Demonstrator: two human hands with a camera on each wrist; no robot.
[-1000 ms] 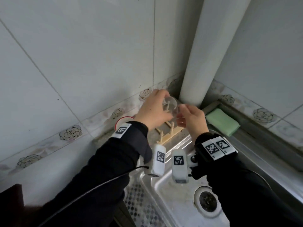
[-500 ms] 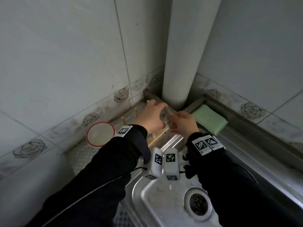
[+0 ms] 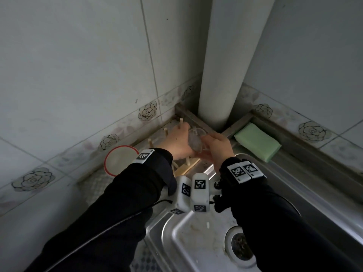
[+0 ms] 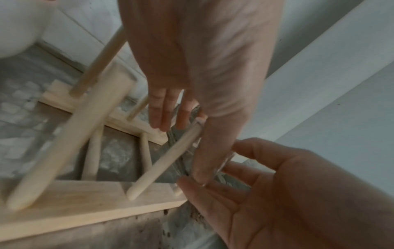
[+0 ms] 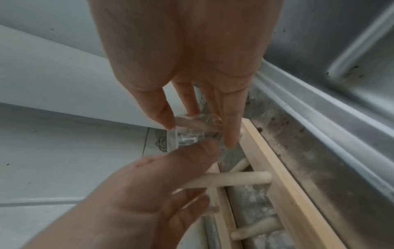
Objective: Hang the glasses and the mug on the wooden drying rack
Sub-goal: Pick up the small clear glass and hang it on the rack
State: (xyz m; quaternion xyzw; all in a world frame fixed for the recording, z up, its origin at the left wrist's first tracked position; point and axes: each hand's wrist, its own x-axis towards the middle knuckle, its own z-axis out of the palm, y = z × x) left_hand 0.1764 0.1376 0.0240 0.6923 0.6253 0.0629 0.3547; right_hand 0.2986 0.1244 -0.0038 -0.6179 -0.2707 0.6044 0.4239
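A clear glass (image 3: 195, 140) is held tilted between both hands over the corner end of the wooden drying rack (image 3: 184, 168). My left hand (image 3: 176, 143) grips it from the left and my right hand (image 3: 215, 149) from the right. In the right wrist view the right hand (image 5: 198, 133) pinches the glass (image 5: 187, 125) between thumb and fingers, just above the rack's pegs (image 5: 230, 180). The left wrist view shows the left hand (image 4: 181, 151) beside a slanted peg (image 4: 168, 160). The white mug (image 3: 119, 160) with a red rim stands left of the rack.
A thick white pipe (image 3: 225, 65) rises in the corner right behind the rack. On the ledge to the right lies a green sponge (image 3: 257, 142). The steel sink (image 3: 196, 242) with its drain (image 3: 241, 246) is below my arms. Tiled walls close in on two sides.
Both hands have carried the glass down and toward the corner end of the rack. The head view has swung, so the mug now shows fully.
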